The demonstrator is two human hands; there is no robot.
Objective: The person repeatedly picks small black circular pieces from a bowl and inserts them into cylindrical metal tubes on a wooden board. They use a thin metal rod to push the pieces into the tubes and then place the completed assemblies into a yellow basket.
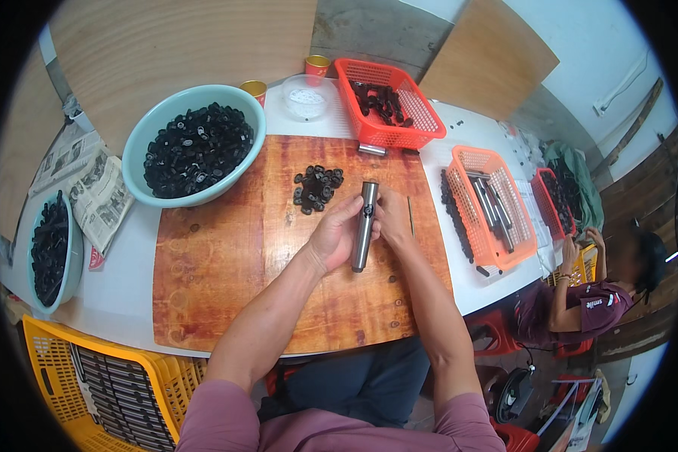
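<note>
The shiny silver metal cylinder [362, 245] lies held in the left hand [334, 233] — its lower length jutting past the grip above the brown wooden board [301, 305] — while the right hand [391, 218] curls against its right side, how firmly I cannot tell.

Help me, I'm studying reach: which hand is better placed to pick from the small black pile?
Probably the left hand: it is nearer the small black pile; the right hand is across the metal cylinder from it.
</note>
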